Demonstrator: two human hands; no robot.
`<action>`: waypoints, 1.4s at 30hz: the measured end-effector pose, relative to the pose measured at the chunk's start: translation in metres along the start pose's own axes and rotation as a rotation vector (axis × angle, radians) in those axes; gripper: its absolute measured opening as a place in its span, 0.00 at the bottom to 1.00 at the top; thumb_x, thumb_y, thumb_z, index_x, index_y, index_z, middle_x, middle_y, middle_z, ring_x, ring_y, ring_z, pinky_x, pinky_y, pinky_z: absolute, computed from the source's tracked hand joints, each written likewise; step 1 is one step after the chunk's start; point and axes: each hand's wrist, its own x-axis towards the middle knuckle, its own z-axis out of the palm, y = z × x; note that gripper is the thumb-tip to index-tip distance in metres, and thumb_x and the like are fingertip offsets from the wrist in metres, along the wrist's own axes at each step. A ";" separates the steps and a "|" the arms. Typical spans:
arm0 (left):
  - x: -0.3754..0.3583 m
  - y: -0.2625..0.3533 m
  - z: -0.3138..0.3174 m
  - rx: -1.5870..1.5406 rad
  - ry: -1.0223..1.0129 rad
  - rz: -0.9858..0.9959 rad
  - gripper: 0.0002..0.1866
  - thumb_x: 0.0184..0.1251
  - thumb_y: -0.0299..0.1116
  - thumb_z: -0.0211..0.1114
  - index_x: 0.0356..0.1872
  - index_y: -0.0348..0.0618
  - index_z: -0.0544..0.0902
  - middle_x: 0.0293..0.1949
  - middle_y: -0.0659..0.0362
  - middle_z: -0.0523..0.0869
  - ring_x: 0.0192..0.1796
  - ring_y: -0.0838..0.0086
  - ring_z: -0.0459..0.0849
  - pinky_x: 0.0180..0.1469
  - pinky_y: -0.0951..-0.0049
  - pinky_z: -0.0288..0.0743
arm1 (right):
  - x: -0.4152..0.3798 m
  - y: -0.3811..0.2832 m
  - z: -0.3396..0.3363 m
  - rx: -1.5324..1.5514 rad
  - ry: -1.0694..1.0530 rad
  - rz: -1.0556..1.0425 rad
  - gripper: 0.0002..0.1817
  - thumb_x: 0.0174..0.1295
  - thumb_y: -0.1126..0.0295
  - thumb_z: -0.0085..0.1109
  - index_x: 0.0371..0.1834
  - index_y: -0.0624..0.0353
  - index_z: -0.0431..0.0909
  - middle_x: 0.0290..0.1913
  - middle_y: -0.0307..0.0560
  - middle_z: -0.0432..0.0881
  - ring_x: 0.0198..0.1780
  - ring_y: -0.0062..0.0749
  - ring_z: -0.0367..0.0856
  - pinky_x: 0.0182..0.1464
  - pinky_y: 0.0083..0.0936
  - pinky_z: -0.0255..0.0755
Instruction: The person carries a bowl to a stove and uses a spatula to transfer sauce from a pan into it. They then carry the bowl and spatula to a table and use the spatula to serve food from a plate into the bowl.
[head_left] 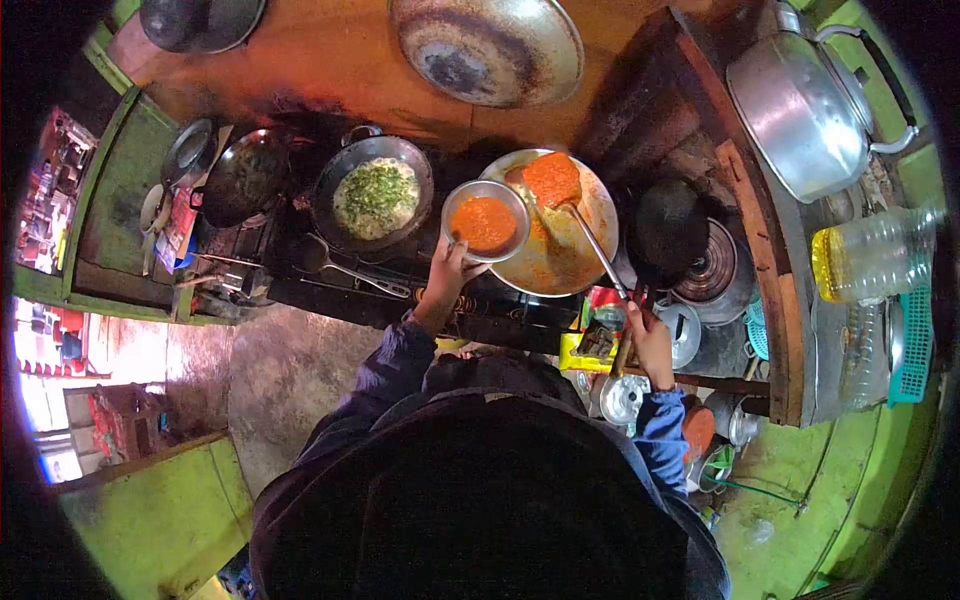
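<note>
**A:** What are the 2 hands doing?

**B:** The left hand is closed on the near rim of a small steel bowl filled with orange-red sauce, holding it just above the left edge of the big pan. The right hand is wrapped around the wooden end of a long-handled spatula; its shaft runs up and left over the pan.

**A:** And the blade?

**B:** It carries an orange, sauce-coated slab over the far side of the pan. The pan's inside is smeared with the same orange sauce.

**A:** What sits beside that pan?

**B:** To its left, a dark wok with a pale round of egg strewn with chopped greens. A ladle lies in front of it on the stove. Further left is 1 more dark wok, then a small steel lid.

**A:** On the right?

**B:** A dark pot just beside the pan, then a large aluminium kettle on the counter, well apart. Near the right edge are a plastic bottle of yellow oil and a teal basket.

**A:** Above?

**B:** A big scorched round lid rests against the orange wall.
</note>
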 end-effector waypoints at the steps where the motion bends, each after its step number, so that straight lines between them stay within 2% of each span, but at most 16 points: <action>1: 0.008 -0.008 0.002 -0.066 -0.008 -0.006 0.26 0.81 0.37 0.47 0.75 0.52 0.53 0.67 0.53 0.70 0.62 0.61 0.79 0.60 0.55 0.79 | -0.006 -0.011 -0.008 -0.003 0.001 0.004 0.28 0.71 0.44 0.50 0.41 0.63 0.83 0.21 0.55 0.80 0.27 0.47 0.82 0.31 0.38 0.71; 4: 0.028 -0.013 0.020 -0.092 -0.055 0.001 0.27 0.81 0.36 0.45 0.76 0.55 0.51 0.67 0.54 0.69 0.63 0.59 0.79 0.61 0.52 0.78 | -0.026 -0.033 -0.022 -0.329 0.090 -0.034 0.26 0.70 0.45 0.52 0.46 0.59 0.82 0.27 0.61 0.82 0.32 0.59 0.83 0.31 0.44 0.73; 7: 0.036 -0.013 0.030 -0.135 -0.107 0.002 0.27 0.82 0.34 0.45 0.76 0.54 0.51 0.66 0.53 0.70 0.63 0.59 0.78 0.62 0.51 0.78 | -0.046 -0.065 -0.028 -0.399 0.152 -0.042 0.25 0.70 0.45 0.52 0.45 0.57 0.82 0.28 0.61 0.83 0.32 0.59 0.84 0.32 0.46 0.74; 11: 0.039 -0.008 0.039 -0.155 -0.155 0.006 0.27 0.81 0.32 0.44 0.76 0.51 0.50 0.67 0.52 0.68 0.64 0.58 0.77 0.63 0.53 0.78 | -0.056 -0.060 -0.015 -0.463 0.356 -0.177 0.20 0.69 0.48 0.55 0.40 0.55 0.78 0.27 0.59 0.83 0.30 0.58 0.83 0.29 0.45 0.74; 15: 0.034 0.003 0.044 -0.148 -0.197 0.026 0.27 0.81 0.31 0.44 0.76 0.50 0.48 0.69 0.51 0.66 0.65 0.58 0.76 0.63 0.53 0.78 | -0.059 -0.067 -0.012 -0.431 0.361 -0.188 0.16 0.65 0.51 0.61 0.39 0.53 0.79 0.29 0.54 0.84 0.23 0.52 0.82 0.23 0.43 0.73; 21: 0.026 0.013 0.041 -0.152 -0.199 0.021 0.28 0.81 0.32 0.44 0.77 0.53 0.47 0.70 0.53 0.65 0.65 0.59 0.76 0.62 0.53 0.78 | -0.062 -0.058 0.007 -0.415 0.433 -0.216 0.17 0.67 0.49 0.58 0.40 0.52 0.78 0.23 0.53 0.82 0.22 0.52 0.82 0.22 0.42 0.72; 28: 0.022 0.019 0.039 -0.159 -0.168 -0.012 0.29 0.81 0.31 0.46 0.77 0.56 0.48 0.71 0.55 0.64 0.64 0.61 0.77 0.63 0.54 0.78 | -0.063 -0.044 0.027 -0.427 0.456 -0.258 0.19 0.67 0.47 0.57 0.36 0.52 0.77 0.22 0.54 0.81 0.21 0.52 0.82 0.22 0.44 0.71; 31: 0.022 0.017 0.036 -0.194 -0.172 -0.025 0.29 0.81 0.31 0.46 0.78 0.56 0.49 0.72 0.55 0.64 0.64 0.62 0.77 0.63 0.55 0.78 | -0.069 -0.043 0.037 -0.462 0.414 -0.190 0.18 0.67 0.48 0.58 0.35 0.52 0.76 0.21 0.53 0.80 0.21 0.52 0.81 0.22 0.45 0.71; 33: 0.020 0.022 0.037 -0.190 -0.183 0.003 0.29 0.81 0.31 0.47 0.78 0.56 0.49 0.71 0.55 0.65 0.65 0.61 0.77 0.63 0.55 0.78 | -0.067 -0.048 0.036 -0.435 0.355 -0.150 0.15 0.68 0.53 0.58 0.46 0.51 0.80 0.26 0.57 0.82 0.24 0.56 0.81 0.25 0.45 0.72; 35: 0.017 0.024 0.037 -0.211 -0.180 0.003 0.29 0.81 0.31 0.47 0.78 0.56 0.49 0.71 0.55 0.65 0.65 0.61 0.77 0.63 0.55 0.78 | -0.069 -0.043 0.038 -0.416 0.312 -0.147 0.15 0.68 0.53 0.58 0.46 0.51 0.79 0.25 0.59 0.82 0.25 0.58 0.81 0.25 0.47 0.71; 37: 0.016 0.025 0.036 -0.232 -0.176 0.003 0.29 0.81 0.31 0.47 0.78 0.56 0.49 0.71 0.55 0.65 0.65 0.61 0.77 0.63 0.55 0.78 | -0.073 -0.045 0.043 -0.364 0.400 -0.167 0.16 0.69 0.50 0.56 0.39 0.52 0.76 0.21 0.55 0.80 0.22 0.57 0.81 0.22 0.46 0.71; 40: 0.016 0.024 0.035 -0.209 -0.152 -0.029 0.30 0.80 0.32 0.48 0.78 0.57 0.48 0.71 0.55 0.65 0.65 0.61 0.77 0.63 0.55 0.78 | -0.072 -0.047 0.043 -0.423 0.330 -0.119 0.16 0.70 0.50 0.54 0.42 0.51 0.76 0.24 0.57 0.81 0.24 0.59 0.81 0.23 0.49 0.72; 42: 0.013 0.025 0.033 -0.187 -0.149 -0.022 0.28 0.80 0.34 0.49 0.76 0.57 0.52 0.69 0.58 0.68 0.62 0.63 0.79 0.65 0.56 0.75 | -0.074 -0.046 0.045 -0.402 0.285 -0.077 0.16 0.70 0.51 0.54 0.43 0.52 0.76 0.26 0.58 0.82 0.25 0.60 0.81 0.24 0.50 0.72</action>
